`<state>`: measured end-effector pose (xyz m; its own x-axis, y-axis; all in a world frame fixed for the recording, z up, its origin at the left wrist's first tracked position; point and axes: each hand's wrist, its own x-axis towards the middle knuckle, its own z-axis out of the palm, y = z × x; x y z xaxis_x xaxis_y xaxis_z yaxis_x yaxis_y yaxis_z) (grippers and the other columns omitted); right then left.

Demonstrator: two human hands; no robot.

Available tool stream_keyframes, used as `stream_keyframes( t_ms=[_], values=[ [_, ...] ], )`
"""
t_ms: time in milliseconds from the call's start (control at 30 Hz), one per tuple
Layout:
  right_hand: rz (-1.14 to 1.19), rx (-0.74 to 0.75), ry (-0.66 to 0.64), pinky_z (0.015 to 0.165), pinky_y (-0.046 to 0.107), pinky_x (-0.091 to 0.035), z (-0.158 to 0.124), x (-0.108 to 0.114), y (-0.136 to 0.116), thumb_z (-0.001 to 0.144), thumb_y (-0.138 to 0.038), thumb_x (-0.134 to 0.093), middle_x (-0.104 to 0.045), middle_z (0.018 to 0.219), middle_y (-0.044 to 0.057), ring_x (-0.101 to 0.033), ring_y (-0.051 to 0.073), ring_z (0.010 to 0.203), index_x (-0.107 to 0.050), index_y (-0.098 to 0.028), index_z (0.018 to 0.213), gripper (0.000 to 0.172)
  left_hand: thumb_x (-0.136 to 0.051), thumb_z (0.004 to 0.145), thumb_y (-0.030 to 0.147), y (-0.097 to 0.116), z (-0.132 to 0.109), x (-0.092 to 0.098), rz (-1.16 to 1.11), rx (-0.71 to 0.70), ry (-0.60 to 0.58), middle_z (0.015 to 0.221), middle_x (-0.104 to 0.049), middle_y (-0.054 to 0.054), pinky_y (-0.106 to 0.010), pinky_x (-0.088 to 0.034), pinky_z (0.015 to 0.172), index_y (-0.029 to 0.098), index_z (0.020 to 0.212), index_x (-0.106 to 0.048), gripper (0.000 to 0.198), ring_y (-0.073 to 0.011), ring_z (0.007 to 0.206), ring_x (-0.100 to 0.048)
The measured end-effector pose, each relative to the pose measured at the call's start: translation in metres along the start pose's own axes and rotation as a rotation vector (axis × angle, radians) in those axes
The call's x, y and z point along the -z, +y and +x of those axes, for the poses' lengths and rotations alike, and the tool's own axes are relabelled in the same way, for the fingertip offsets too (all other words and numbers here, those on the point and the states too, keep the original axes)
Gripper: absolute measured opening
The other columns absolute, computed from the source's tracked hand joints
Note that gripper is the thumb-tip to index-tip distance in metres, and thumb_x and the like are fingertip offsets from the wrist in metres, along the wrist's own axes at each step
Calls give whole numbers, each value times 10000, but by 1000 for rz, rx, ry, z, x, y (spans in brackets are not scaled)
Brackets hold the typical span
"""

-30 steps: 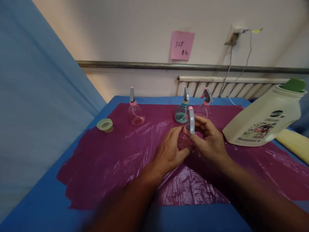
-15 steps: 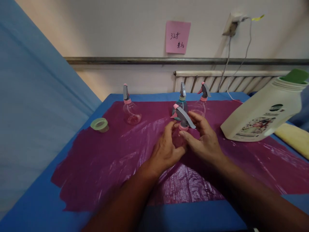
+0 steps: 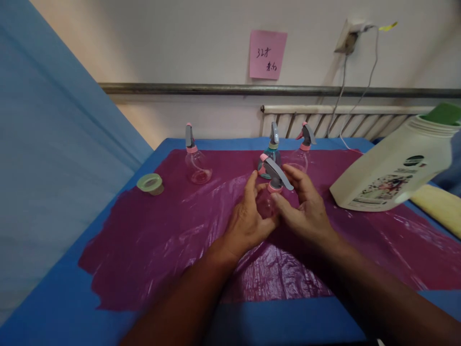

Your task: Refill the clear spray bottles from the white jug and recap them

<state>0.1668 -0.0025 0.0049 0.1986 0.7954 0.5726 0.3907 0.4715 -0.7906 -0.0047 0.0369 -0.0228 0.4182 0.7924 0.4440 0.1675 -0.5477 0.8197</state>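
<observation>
Between my hands stands a clear spray bottle (image 3: 275,178) with a grey and pink trigger head and a pink collar. My left hand (image 3: 246,217) wraps round the left side of its body. With thumb and fingers about the collar, my right hand (image 3: 305,204) grips it from the right; the bottle's lower part is partly hidden by both hands. Just behind it are a teal spray bottle (image 3: 272,154) and another clear one with a pink collar (image 3: 301,157). A similar clear spray bottle (image 3: 198,168) stands farther left.
A purple plastic sheet (image 3: 173,235) covers much of the blue tabletop (image 3: 46,293). At left sits a small green-rimmed cup (image 3: 150,184). A large cream jug (image 3: 389,168) with a green top stands at right, by a yellow cloth (image 3: 437,206). A blue curtain (image 3: 61,134) hangs at left.
The whole view has shifted slightly. Both hands stay around the spray bottle, and its trigger head points the same way as before.
</observation>
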Motion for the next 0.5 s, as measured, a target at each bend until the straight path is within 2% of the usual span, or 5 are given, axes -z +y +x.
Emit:
stream_keyframes(
  t_ms=[100, 167, 367, 500],
  values=[
    [-27, 5, 59, 1230, 587, -603, 2, -2, 3, 949, -330, -874, -742, 1486, 81, -730, 311, 1368, -627, -356, 1562, 662, -881, 955, 254, -1, 1, -1, -7, -25, -2, 1569, -686, -181, -589, -682, 1100, 332, 1807, -68, 1180, -351, 1359, -767],
    [-28, 8, 63, 1221, 583, -607, 2, -2, 4, 969, -340, -857, -756, 1437, 77, -746, 303, 1323, -622, -361, 1566, 642, -898, 945, 247, -1, 1, 0, 4, -30, 2, 1571, -687, -183, -598, -684, 1100, 335, 1811, -77, 1197, -358, 1351, -769],
    [14, 22, -36, 1277, 561, -567, 0, 1, 3, 1043, -278, -721, -661, 1626, 83, -663, 306, 1498, -519, -383, 1677, 673, -944, 912, 258, 0, 1, 2, 31, 41, -30, 1610, -664, -187, -636, -671, 1128, 342, 1815, -101, 1238, -385, 1383, -750],
    [-29, 6, 6, 1287, 609, -545, 1, -1, 5, 980, -314, -824, -710, 1535, 90, -704, 320, 1416, -555, -375, 1637, 713, -905, 932, 248, -2, 0, 1, -2, 51, -25, 1623, -656, -163, -636, -672, 1129, 365, 1810, -110, 1190, -373, 1358, -767]
  ],
)
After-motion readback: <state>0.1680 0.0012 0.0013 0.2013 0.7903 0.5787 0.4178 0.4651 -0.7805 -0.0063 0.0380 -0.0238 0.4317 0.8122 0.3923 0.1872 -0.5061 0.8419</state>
